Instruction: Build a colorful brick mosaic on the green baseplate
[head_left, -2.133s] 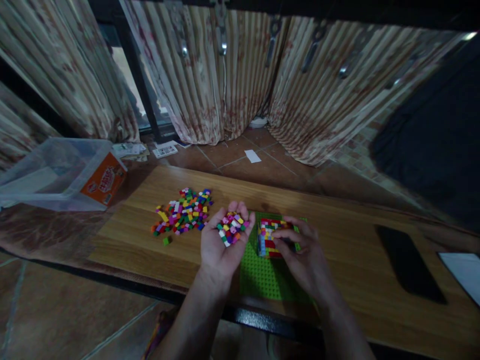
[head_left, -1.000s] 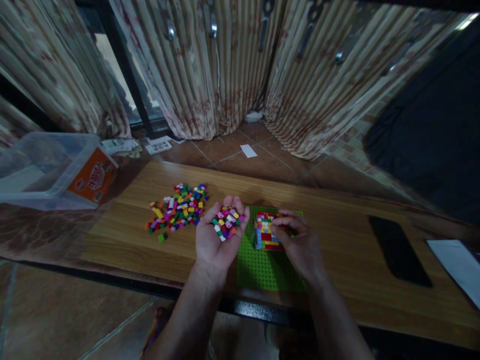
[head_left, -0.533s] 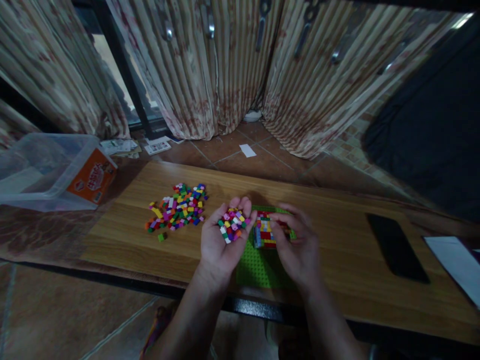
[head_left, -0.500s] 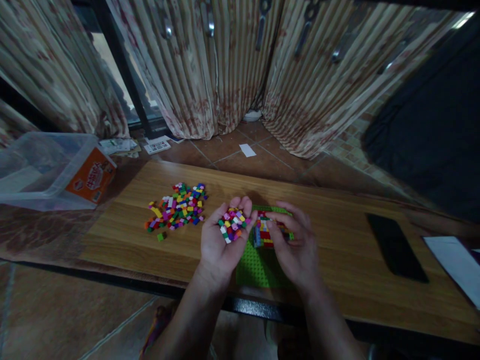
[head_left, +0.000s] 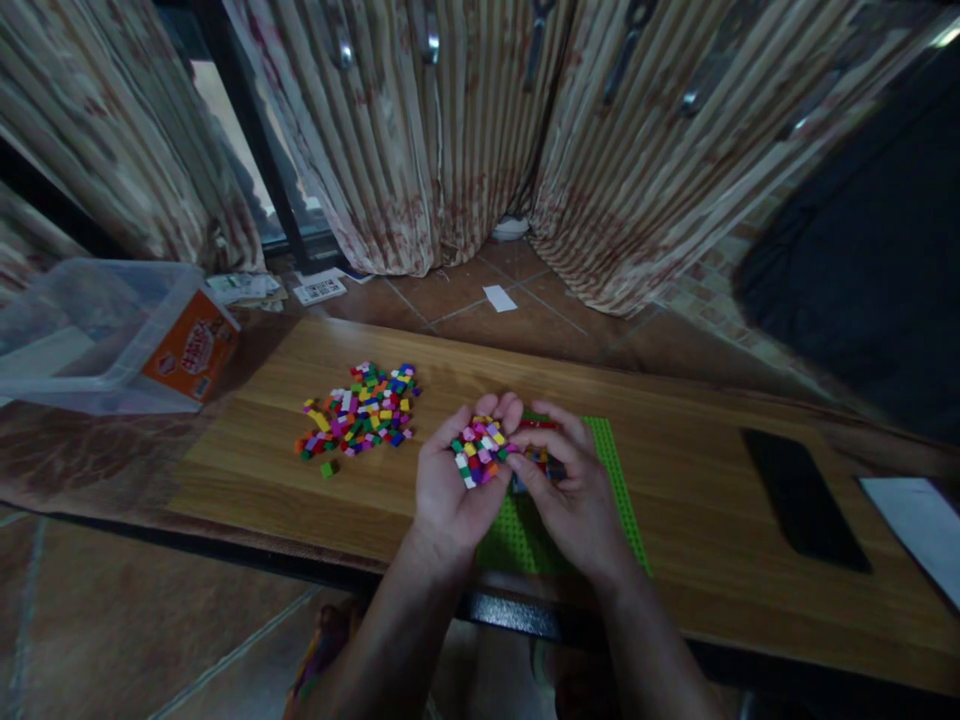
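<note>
My left hand (head_left: 448,500) is cupped palm up and holds a heap of small coloured toy bricks (head_left: 480,450). Over the heap's right edge, my right hand (head_left: 574,490) brings its thumb and fingertips together on a toy brick (head_left: 513,449). Beneath both hands lies a green studded baseplate (head_left: 619,480). A block of joined bricks (head_left: 538,456) stands on that plate, mostly covered by my right hand. To the left, a loose pile of bricks (head_left: 367,410) is spread on the wooden table, with a single green brick (head_left: 328,469) in front of it.
The wooden table (head_left: 697,520) carries a black phone-like slab (head_left: 806,500) and a white sheet (head_left: 911,525) at the right. A clear plastic bin (head_left: 112,385) with an orange label stands at the far left. Striped curtains (head_left: 390,150) hang behind.
My right hand has moved left from the brick block to the bricks in my left palm. More of the baseplate's right side shows. My left hand stays cupped; the view has shifted slightly.
</note>
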